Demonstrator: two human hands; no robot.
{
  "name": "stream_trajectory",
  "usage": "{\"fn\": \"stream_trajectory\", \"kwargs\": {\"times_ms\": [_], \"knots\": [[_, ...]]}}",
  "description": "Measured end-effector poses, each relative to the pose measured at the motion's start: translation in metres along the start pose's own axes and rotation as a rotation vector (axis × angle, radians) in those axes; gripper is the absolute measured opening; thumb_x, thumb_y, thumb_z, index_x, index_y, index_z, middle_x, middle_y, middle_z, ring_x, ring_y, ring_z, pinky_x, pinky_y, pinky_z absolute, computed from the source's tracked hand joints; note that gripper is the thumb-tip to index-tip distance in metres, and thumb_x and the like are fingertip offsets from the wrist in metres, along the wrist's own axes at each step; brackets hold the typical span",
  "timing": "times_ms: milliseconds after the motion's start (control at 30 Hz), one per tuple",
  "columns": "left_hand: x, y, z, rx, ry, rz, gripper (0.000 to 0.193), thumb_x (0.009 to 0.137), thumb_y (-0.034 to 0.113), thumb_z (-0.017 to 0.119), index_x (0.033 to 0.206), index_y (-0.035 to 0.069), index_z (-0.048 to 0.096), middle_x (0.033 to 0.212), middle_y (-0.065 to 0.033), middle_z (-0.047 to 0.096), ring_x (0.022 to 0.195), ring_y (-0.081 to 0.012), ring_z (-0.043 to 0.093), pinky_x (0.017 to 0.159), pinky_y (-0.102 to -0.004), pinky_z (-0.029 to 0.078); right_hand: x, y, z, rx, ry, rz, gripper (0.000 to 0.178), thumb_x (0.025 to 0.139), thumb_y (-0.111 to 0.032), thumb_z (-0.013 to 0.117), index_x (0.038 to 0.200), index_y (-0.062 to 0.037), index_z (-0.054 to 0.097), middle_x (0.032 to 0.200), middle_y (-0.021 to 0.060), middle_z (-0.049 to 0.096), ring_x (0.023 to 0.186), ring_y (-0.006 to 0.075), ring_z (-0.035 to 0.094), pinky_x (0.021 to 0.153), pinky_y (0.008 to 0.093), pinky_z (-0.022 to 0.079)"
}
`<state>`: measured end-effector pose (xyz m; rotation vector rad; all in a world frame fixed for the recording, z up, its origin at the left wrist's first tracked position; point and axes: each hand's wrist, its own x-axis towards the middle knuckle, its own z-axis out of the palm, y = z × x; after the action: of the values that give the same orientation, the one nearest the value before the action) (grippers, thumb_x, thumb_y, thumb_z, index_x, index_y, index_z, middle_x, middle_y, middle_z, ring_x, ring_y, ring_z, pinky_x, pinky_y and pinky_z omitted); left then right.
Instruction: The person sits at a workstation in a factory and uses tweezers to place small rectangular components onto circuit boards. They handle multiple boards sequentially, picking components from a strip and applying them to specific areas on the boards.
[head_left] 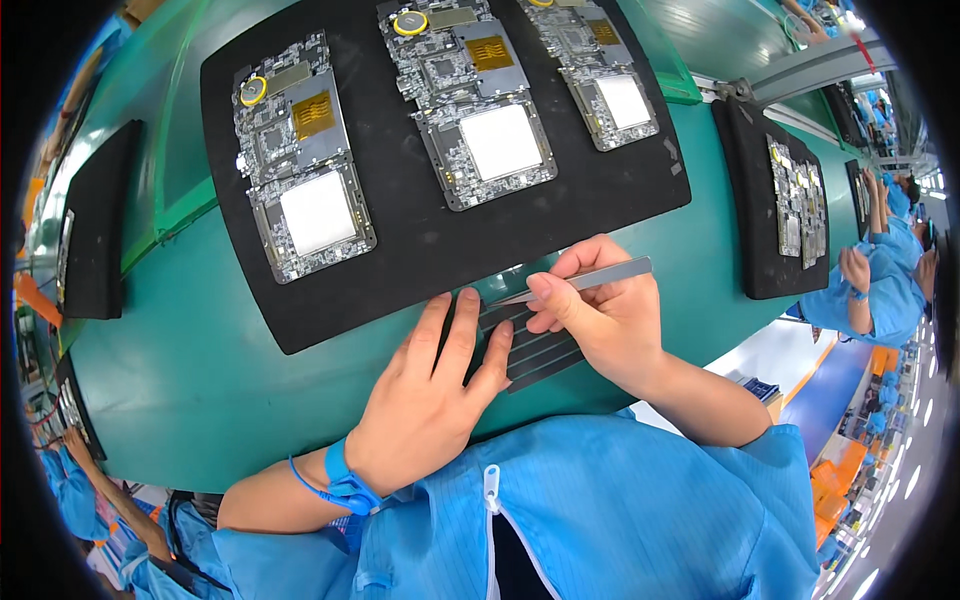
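Observation:
My right hand [615, 320] pinches a pair of metal tweezers [622, 271], their tips slanting down and left toward a sheet of dark strips [548, 358] on the bench. My left hand [420, 400], a blue wrist strap [345, 480] around its wrist, lies with fingers spread at the sheet's left side; the thumb touches it. What the tweezer tips touch is too small to make out. Beyond both hands, three circuit boards [447, 150] with white squares, amber film patches and yellow-ringed round parts lie in a row on a black mat [420, 265].
The green bench top [190, 370] runs under everything. Another black mat [755, 210] with boards stands at the right, near a co-worker in blue [880, 300]. At the left is a further black mat [103, 215], and a co-worker's arm [115, 490] shows below it.

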<state>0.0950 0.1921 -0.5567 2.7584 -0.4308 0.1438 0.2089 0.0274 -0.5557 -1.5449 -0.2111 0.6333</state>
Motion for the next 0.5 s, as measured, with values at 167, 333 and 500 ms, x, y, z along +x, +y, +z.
{"fn": "stream_trajectory", "kwargs": {"times_ms": [167, 333, 500], "knots": [[-0.0018, -0.0006, 0.0006, -0.02, -0.003, -0.022, 0.046, 0.074, 0.021, 0.072, 0.117, 0.007, 0.06, 0.127, -0.0271, 0.045, 0.115, -0.0423, 0.047, 0.087, -0.0444, 0.05, 0.0021, -0.0048, -0.0038, 0.056, -0.001, 0.071, 0.018, 0.087, -0.01, 0.066, 0.09, 0.0014, 0.053, 0.078, 0.0051, 0.062, 0.065, 0.0095, 0.064, 0.056, 0.021, 0.053], [-0.0008, 0.0016, 0.0002, -0.051, -0.008, -0.047, 0.046, 0.074, 0.02, 0.072, 0.117, 0.007, 0.06, 0.128, -0.0284, 0.044, 0.117, -0.0426, 0.045, 0.09, -0.0442, 0.048, 0.0001, -0.005, 0.0022, 0.013, -0.003, 0.018, 0.018, 0.087, -0.009, 0.066, 0.09, 0.0017, 0.053, 0.079, 0.0063, 0.062, 0.065, 0.0092, 0.064, 0.057, 0.0206, 0.053], [-0.0006, 0.0023, -0.0003, -0.033, -0.017, -0.044, 0.047, 0.073, 0.019, 0.072, 0.117, 0.007, 0.06, 0.128, -0.0288, 0.043, 0.119, -0.0427, 0.044, 0.092, -0.0443, 0.047, 0.0007, 0.0006, 0.0002, 0.045, -0.03, -0.029, 0.019, 0.089, -0.009, 0.064, 0.093, 0.0005, 0.048, 0.077, 0.0113, 0.064, 0.062, 0.0133, 0.066, 0.054, 0.0211, 0.053]]}}
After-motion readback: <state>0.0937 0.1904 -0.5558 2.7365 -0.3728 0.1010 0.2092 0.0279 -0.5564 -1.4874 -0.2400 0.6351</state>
